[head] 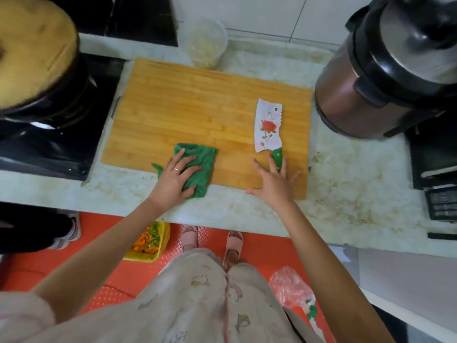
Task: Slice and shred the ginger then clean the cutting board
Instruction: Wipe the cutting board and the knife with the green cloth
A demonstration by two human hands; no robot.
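Note:
A bamboo cutting board lies on the counter in front of me. My left hand presses flat on a folded green cloth at the board's near edge. A white cleaver with a rose print lies on the board's right side, its green handle pointing toward me. My right hand rests with spread fingers on the board's near right corner, its fingers over the end of the handle. A clear plastic tub holding pale shredded bits stands just behind the board.
A black pot with a round wooden lid sits on the stove at left. A brown pressure cooker stands at right, a dark appliance beside it. A yellow bin of vegetable scraps and a plastic bag lie on the red floor mat.

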